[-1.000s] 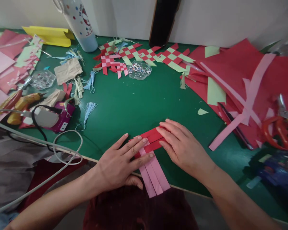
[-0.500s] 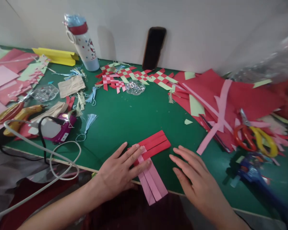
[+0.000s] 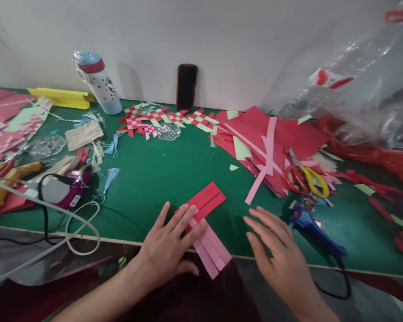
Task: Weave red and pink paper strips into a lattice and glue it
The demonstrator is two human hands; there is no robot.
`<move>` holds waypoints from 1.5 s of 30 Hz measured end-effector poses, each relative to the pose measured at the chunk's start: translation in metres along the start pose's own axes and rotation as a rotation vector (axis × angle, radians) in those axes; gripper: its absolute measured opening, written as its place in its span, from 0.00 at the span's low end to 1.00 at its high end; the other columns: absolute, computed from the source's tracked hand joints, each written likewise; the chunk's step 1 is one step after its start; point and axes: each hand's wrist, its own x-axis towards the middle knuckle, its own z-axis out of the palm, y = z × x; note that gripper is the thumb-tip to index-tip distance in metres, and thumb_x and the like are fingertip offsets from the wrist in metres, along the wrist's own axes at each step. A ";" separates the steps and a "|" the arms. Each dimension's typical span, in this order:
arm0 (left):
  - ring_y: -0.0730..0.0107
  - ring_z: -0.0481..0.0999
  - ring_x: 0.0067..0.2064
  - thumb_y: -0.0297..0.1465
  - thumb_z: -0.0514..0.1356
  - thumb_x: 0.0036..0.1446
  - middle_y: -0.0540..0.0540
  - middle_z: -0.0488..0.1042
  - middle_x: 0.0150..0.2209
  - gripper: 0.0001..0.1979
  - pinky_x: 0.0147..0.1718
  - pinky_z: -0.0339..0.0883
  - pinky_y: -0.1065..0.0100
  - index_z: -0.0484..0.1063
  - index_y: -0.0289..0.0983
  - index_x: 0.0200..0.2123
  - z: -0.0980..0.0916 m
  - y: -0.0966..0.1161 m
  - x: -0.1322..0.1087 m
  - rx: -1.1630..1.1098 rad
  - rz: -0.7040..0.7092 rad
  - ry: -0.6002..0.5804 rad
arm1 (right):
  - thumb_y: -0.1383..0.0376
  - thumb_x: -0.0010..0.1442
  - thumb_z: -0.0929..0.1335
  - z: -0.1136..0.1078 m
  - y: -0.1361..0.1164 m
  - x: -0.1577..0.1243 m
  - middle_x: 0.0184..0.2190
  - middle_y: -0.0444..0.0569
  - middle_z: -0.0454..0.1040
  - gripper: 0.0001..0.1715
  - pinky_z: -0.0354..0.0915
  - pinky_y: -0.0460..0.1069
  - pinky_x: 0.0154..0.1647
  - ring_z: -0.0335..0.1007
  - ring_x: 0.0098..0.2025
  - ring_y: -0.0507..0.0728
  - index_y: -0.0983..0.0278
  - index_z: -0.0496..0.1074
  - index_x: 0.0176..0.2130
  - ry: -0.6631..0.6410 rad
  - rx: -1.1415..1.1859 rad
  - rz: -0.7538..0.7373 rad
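Right hand (image 3: 275,250) lifted off the red strips (image 3: 206,199), hovering just beside them, fingers spread, empty; left hand (image 3: 169,250) flat, fingers extended, pinning where pink strips (image 3: 211,248) cross them at the green table (image 3: 161,174) edge; weave apparently barely begun; scissors (image 3: 305,179) and blue glue gun (image 3: 309,219) near, neither obstructing.

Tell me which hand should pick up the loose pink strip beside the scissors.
Right. The right hand is free and nearer the loose pink strip; the left hand lies flat on the red and pink strips, pinning them.
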 end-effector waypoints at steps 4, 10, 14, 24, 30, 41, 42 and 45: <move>0.50 0.51 0.70 0.64 0.45 0.54 0.35 0.49 0.70 0.47 0.66 0.22 0.41 0.47 0.44 0.70 0.001 0.017 0.011 0.009 -0.037 0.012 | 0.67 0.66 0.63 0.019 -0.014 0.018 0.56 0.56 0.71 0.23 0.66 0.61 0.59 0.61 0.63 0.62 0.62 0.67 0.59 -0.076 0.052 -0.080; 0.51 0.48 0.71 0.63 0.50 0.52 0.36 0.48 0.71 0.49 0.66 0.27 0.38 0.44 0.45 0.70 0.001 0.019 0.012 0.009 -0.051 -0.040 | 0.52 0.68 0.61 0.041 -0.024 0.028 0.63 0.58 0.65 0.32 0.59 0.66 0.63 0.56 0.67 0.65 0.66 0.62 0.64 -0.329 -0.100 -0.208; 0.49 0.47 0.71 0.62 0.58 0.47 0.36 0.44 0.71 0.53 0.65 0.30 0.35 0.44 0.46 0.70 0.000 0.019 0.012 -0.007 -0.051 -0.084 | 0.47 0.67 0.60 0.045 -0.022 0.022 0.65 0.60 0.63 0.37 0.56 0.67 0.63 0.55 0.67 0.67 0.69 0.62 0.64 -0.367 -0.163 -0.246; 0.48 0.47 0.71 0.56 0.68 0.43 0.35 0.40 0.72 0.56 0.64 0.34 0.33 0.42 0.53 0.70 -0.008 0.018 0.016 -0.098 -0.051 -0.174 | 0.44 0.65 0.61 0.050 -0.016 0.018 0.65 0.61 0.62 0.42 0.52 0.66 0.65 0.53 0.68 0.67 0.70 0.60 0.65 -0.329 -0.167 -0.274; 0.52 0.39 0.73 0.61 0.59 0.49 0.40 0.43 0.72 0.53 0.65 0.18 0.39 0.44 0.44 0.70 -0.020 0.001 0.002 -0.086 -0.027 -0.090 | 0.45 0.65 0.61 0.053 -0.016 0.019 0.65 0.59 0.63 0.39 0.51 0.66 0.65 0.53 0.68 0.66 0.67 0.61 0.65 -0.330 -0.178 -0.261; 0.60 0.56 0.69 0.61 0.42 0.59 0.40 0.61 0.67 0.44 0.68 0.42 0.54 0.59 0.33 0.65 -0.010 0.005 0.008 -0.140 -0.018 0.028 | 0.46 0.64 0.63 0.052 -0.014 0.019 0.67 0.61 0.59 0.42 0.52 0.67 0.64 0.53 0.68 0.68 0.69 0.57 0.67 -0.338 -0.168 -0.276; 0.61 0.58 0.68 0.60 0.41 0.60 0.41 0.62 0.66 0.43 0.68 0.44 0.55 0.61 0.34 0.64 -0.009 0.007 0.010 -0.133 -0.031 0.043 | 0.46 0.64 0.63 0.052 -0.015 0.019 0.66 0.61 0.60 0.42 0.52 0.67 0.65 0.53 0.68 0.68 0.69 0.57 0.67 -0.344 -0.173 -0.275; 0.63 0.61 0.66 0.59 0.40 0.61 0.44 0.64 0.65 0.41 0.67 0.47 0.57 0.63 0.35 0.62 -0.008 0.009 0.014 -0.116 -0.053 0.053 | 0.46 0.64 0.62 0.053 -0.015 0.018 0.66 0.61 0.60 0.43 0.52 0.67 0.64 0.53 0.68 0.69 0.70 0.55 0.67 -0.354 -0.189 -0.272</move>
